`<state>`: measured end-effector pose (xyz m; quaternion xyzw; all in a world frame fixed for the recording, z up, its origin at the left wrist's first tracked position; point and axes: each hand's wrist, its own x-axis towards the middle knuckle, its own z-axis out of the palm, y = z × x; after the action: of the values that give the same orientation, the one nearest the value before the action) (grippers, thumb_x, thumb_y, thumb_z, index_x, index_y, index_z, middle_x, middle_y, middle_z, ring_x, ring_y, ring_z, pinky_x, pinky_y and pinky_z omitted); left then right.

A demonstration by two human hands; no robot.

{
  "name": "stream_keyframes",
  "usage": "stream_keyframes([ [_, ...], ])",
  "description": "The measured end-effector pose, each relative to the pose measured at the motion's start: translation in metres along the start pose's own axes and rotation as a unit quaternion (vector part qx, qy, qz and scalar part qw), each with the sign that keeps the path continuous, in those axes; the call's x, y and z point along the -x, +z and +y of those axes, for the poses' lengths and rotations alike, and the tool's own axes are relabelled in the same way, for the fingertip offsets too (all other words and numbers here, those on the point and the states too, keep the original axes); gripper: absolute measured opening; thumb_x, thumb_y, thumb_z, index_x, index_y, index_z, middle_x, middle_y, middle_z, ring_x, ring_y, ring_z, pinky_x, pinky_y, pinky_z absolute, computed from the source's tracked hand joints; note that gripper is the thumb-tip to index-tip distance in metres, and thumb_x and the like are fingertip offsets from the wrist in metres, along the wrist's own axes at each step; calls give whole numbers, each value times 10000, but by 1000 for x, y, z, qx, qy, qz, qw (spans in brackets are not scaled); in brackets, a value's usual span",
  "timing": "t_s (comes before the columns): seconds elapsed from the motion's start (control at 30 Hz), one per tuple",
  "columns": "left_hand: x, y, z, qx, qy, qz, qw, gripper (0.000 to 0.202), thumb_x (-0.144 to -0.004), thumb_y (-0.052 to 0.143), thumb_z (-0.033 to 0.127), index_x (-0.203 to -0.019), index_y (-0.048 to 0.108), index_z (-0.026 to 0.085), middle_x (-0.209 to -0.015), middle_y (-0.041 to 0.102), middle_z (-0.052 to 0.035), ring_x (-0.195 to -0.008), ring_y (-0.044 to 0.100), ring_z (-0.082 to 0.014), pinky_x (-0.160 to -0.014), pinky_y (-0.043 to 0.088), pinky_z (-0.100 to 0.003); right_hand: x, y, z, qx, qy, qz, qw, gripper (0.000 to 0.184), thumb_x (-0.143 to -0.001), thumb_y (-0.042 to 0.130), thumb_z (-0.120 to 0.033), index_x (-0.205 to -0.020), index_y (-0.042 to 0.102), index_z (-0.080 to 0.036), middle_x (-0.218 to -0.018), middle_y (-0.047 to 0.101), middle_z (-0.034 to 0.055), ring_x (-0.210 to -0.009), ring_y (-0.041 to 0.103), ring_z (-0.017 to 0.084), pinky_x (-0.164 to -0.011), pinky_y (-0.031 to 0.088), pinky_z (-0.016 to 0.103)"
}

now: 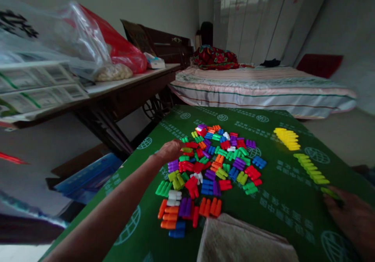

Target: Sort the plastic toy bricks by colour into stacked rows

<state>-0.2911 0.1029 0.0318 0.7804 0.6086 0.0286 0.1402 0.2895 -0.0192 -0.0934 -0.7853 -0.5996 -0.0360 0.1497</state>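
Note:
A loose pile of small ribbed plastic building blocks in red, orange, blue, purple, green and white lies in the middle of the green table. At its left edge, my left hand has its fingers closed on a yellow-green block. On the right, my right hand pinches another yellow-green block close to the tabletop. Just beyond it runs a slanting row of yellow-green blocks. A row of yellow blocks lies farther back.
A folded greyish cloth lies at the near edge. To the left stands a wooden desk with cartons, plastic bags and a red bag. Behind the table is a bed with a striped sheet.

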Motion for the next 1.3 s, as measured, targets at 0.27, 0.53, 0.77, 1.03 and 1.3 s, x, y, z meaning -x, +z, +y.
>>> stream_keyframes([
  [0.27, -7, 6, 0, 54, -53, 5, 997, 321, -864, 568, 423, -1023, 595, 146, -968, 625, -47, -884, 600, -160, -825, 537, -382, 3, -13, -18, -3, 44, -30, 999, 608, -880, 247, -544, -1153, 635, -165, -1210, 625, 194, -1077, 586, 364, -903, 489, 460],
  [0.53, 2, 0, 13, 282, -97, -2, 955, 333, -878, 535, 452, -938, 586, 129, -788, 583, 1, -680, 557, -107, -639, 517, -276, 4, -10, -18, 6, 54, -22, 998, 655, -852, 227, -544, -1170, 624, -133, -1220, 617, 176, -1073, 583, 353, -904, 485, 444],
  [0.77, 21, 1, 40, 427, -82, -12, 900, 318, -855, 575, 445, -908, 598, 132, -723, 561, 19, -620, 520, -90, -627, 502, -271, 4, -9, -20, -7, 53, -3, 999, 669, -841, 245, -585, -1146, 632, -133, -1186, 632, 185, -1066, 588, 356, -869, 506, 456],
  [1.03, 49, 4, 89, 511, -7, -66, 857, 451, -651, 755, 515, -834, 649, 118, -698, 596, 1, -613, 459, -81, -582, 369, -234, 21, -53, -103, -168, -26, 120, 978, 529, -812, 418, -606, -977, 682, -178, -1028, 691, 158, -913, 653, 314, -787, 536, 454],
  [1.3, 70, 16, 143, 551, 40, -180, 814, 434, -678, 751, 473, -924, 603, 147, -929, 669, -67, -820, 590, -145, -728, 455, -260, 51, -86, -274, -600, -152, -251, 744, 336, -803, 623, -399, -1077, 657, -206, -950, 709, 47, -805, 660, 155, -647, 535, 249],
])
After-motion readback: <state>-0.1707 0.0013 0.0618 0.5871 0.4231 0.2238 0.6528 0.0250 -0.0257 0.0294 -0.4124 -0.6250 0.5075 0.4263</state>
